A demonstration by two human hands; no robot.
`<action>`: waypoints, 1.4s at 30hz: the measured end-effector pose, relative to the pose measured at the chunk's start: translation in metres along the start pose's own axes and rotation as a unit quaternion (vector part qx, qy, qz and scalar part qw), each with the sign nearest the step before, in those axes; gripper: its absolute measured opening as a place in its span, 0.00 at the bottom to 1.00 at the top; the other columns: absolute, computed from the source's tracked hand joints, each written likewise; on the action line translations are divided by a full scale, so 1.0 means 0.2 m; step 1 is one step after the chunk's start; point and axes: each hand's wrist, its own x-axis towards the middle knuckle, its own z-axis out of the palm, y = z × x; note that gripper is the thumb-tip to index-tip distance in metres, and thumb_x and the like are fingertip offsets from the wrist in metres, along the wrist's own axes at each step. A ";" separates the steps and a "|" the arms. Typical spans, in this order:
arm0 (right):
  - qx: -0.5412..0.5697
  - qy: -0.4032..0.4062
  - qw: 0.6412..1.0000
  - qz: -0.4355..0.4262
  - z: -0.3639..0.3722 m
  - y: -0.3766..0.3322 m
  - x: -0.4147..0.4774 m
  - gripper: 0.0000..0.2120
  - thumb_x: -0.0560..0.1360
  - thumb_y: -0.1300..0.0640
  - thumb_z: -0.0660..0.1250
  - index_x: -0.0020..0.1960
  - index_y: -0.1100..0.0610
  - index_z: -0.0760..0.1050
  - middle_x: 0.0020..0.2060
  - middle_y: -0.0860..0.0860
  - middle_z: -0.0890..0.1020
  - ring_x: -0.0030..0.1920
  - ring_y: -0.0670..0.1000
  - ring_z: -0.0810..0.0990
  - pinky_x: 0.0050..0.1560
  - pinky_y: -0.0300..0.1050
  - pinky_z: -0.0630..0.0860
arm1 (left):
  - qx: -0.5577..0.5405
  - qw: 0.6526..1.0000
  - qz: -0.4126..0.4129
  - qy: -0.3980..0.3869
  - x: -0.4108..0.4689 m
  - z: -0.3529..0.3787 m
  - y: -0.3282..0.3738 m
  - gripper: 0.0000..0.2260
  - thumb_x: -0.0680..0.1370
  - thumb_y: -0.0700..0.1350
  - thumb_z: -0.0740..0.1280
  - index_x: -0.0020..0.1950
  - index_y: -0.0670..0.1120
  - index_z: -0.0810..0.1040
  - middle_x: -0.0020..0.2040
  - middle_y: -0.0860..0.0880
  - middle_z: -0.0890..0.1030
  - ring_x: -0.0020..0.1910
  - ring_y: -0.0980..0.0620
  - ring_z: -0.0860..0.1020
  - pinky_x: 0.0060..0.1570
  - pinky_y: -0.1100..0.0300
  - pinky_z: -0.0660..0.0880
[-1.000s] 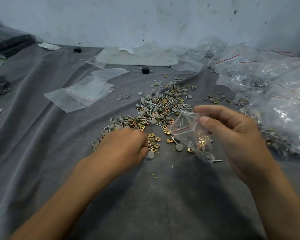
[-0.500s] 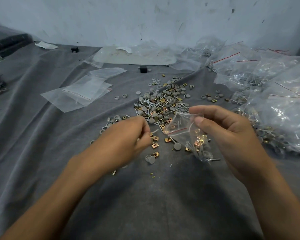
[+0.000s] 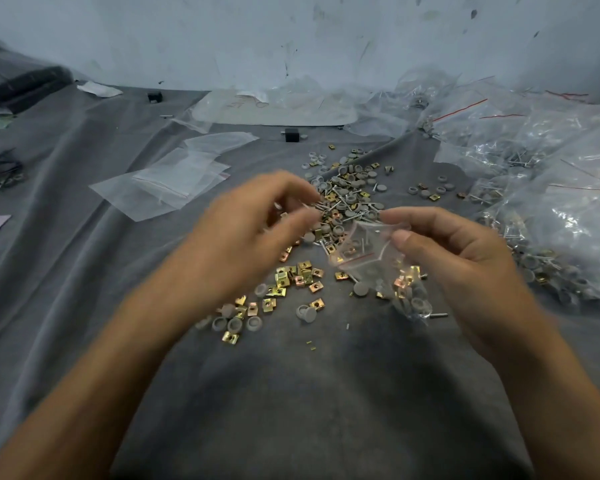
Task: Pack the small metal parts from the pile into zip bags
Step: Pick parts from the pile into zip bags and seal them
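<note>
**Small metal parts [image 3: 347,199] could miss the zip bag [image 3: 368,261]**

The parts lay piled on the bench's grey cloth [image 3: 291,393], just beyond my hands. My left hand [image 3: 243,237] hovered over them, fingers [image 3: 288,183] curled and pinching thin pins [image 3: 307,206]; blur hid how many. My right hand [image 3: 458,261] pinched the bag's rim between thumb and forefinger, its mouth only partly open. I judged the pins might catch on that narrow mouth and scatter, or pierce the thin film. A slackened right pinch would spill the load.
</note>
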 end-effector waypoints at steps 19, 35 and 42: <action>-0.007 0.005 1.000 -0.022 -0.03 0.03 0.01 0.12 0.72 0.48 0.71 0.54 0.44 0.86 0.46 0.57 0.85 0.42 0.44 0.80 0.46 0.34 0.77 | 0.317 0.892 -0.285 -0.150 -0.06 -0.20 -0.47 0.09 0.78 0.60 0.68 0.45 0.57 0.78 0.47 0.56 0.83 0.52 0.50 0.80 0.53 0.52 0.77; -0.009 0.002 1.000 -0.009 -0.03 0.03 0.01 0.13 0.72 0.47 0.71 0.55 0.44 0.85 0.47 0.57 0.85 0.43 0.46 0.80 0.46 0.36 0.77 | 0.200 0.925 -0.269 -0.177 -0.04 -0.09 -0.41 0.05 0.75 0.54 0.74 0.44 0.55 0.81 0.39 0.58 0.81 0.39 0.61 0.78 0.36 0.62 0.70; 0.007 -0.001 1.000 -0.004 -0.02 0.02 0.00 0.10 0.75 0.55 0.71 0.53 0.45 0.86 0.47 0.54 0.86 0.45 0.44 0.82 0.48 0.35 0.78 | 0.220 0.920 -0.281 -0.164 -0.01 -0.01 -0.38 0.08 0.74 0.52 0.71 0.42 0.48 0.83 0.37 0.51 0.83 0.39 0.53 0.80 0.41 0.52 0.79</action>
